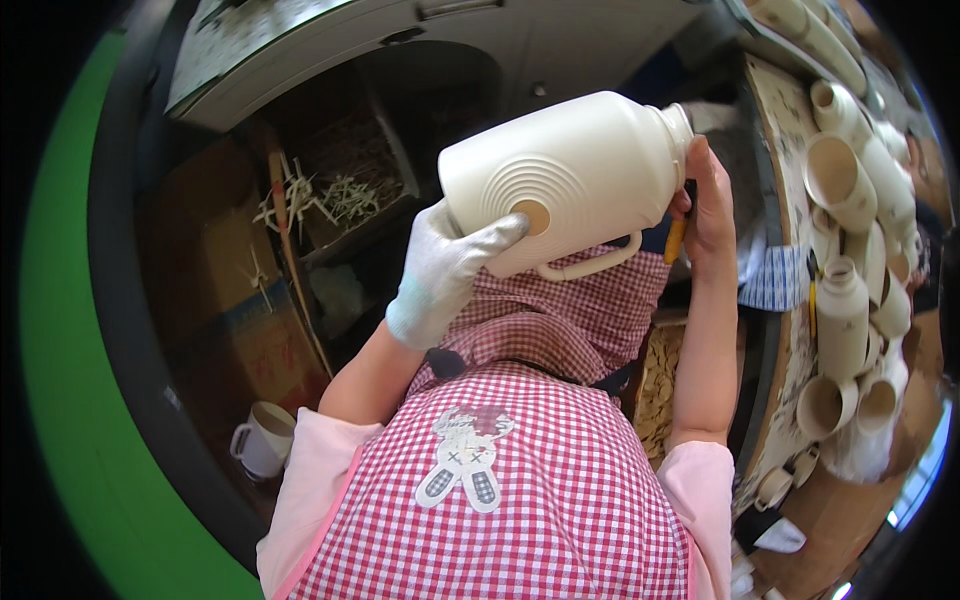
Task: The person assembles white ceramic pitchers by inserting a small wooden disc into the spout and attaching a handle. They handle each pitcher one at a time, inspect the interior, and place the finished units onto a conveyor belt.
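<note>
A large cream plastic jug body (590, 150) lies tilted in front of me, its threaded neck to the right and its loop handle (595, 262) underneath. Concentric ridges ring a tan disc (535, 217) on its side. My left hand (440, 260), in a white glove, grips the base end, thumb resting by the disc. At the neck is my bare right hand (708, 200), fingers closed around a small tool with an orange handle (675, 240). The working end of that tool is hidden behind the fingers and neck.
Several cream jug bodies (843, 310) and cups crowd the bench (790, 150) at right. A box of plastic scraps (350, 200) stands at left, with a white mug-like piece (265, 440) below. Cream trimmings (660, 390) fill a container beside my lap. A grey machine cabinet (560, 50) rises ahead.
</note>
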The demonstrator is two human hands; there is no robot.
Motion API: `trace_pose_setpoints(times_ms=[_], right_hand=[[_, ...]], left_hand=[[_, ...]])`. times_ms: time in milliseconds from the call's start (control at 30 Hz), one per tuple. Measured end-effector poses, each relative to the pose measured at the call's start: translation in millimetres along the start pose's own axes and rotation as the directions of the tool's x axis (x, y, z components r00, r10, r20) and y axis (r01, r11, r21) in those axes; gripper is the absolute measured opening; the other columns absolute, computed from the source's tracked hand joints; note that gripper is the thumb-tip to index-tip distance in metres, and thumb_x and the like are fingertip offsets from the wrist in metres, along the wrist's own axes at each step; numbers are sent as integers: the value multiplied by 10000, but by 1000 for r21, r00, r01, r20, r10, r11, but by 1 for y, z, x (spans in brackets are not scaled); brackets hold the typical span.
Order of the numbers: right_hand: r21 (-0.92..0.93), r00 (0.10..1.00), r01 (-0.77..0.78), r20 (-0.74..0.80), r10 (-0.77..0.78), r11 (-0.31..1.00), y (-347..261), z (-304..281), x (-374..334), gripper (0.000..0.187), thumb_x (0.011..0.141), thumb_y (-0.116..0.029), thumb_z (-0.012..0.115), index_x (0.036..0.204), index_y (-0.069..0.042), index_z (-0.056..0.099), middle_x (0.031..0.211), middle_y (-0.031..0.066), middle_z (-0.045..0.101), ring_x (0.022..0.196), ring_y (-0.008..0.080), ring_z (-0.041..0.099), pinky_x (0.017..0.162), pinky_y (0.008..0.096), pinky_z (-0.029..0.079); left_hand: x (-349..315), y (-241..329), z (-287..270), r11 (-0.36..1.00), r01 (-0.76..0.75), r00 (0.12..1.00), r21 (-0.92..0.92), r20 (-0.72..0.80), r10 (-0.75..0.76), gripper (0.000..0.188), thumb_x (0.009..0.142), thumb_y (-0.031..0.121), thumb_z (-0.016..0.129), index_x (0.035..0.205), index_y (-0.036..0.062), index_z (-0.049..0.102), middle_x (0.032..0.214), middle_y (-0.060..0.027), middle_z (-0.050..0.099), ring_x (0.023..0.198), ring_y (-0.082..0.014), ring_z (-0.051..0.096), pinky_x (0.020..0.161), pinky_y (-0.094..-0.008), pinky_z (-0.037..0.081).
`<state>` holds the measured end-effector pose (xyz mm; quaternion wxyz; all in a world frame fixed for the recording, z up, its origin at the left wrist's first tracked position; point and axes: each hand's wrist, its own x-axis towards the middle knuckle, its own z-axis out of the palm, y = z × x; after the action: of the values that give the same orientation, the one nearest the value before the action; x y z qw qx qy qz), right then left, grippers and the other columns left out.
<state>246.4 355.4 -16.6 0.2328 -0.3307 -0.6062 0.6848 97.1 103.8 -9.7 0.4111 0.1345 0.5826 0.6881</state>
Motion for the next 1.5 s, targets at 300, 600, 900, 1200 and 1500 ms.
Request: trace_pose_setpoints(times_ms=[300,600,900,1200,1500], right_hand=[[105,992,59,110,-70,993,-62,102,36,690,892,-484,795,1350,3,623,799,-56,592,545,-17,436,472,154,326],[286,844,-15,517,-141,958,-100,194,90,565,983,-564,655,1139,-21,671,803,0,606,529,7,418,476,189,347],[118,989,106,90,-117,987,-69,65,94,427,1118,-375,447,1175,-12,666,1036,69,682,520,31,437,457,189,352],[180,994,-101,-24,107,978,3,1,63,416,1122,-375,444,1179,-20,655,979,63,682,512,39,455,452,183,364],[217,995,-83,-36,93,973,18,-9,45,395,1125,-355,445,1190,-30,660,959,58,679,525,41,467,451,183,366]], left_hand=[[17,33,-118,883,-447,879,142,-115,463,921,951,637,644,1564,6,370,1510,-133,491,1345,-227,507,1127,-383,417],[-2,92,-192,806,-566,819,172,10,573,741,978,471,642,1499,-16,440,1475,-176,542,1357,-283,529,1129,-426,432],[185,309,-287,5,-205,265,979,51,963,480,938,290,650,1333,18,644,1229,-177,707,1067,-298,704,927,-461,572],[288,314,-307,425,-444,401,789,-250,881,333,965,217,661,1175,-39,689,996,-119,740,855,-194,701,700,-352,559],[275,313,-297,493,-360,511,792,-274,815,300,917,185,653,1104,-40,718,990,-112,737,800,-198,699,648,-357,543]])
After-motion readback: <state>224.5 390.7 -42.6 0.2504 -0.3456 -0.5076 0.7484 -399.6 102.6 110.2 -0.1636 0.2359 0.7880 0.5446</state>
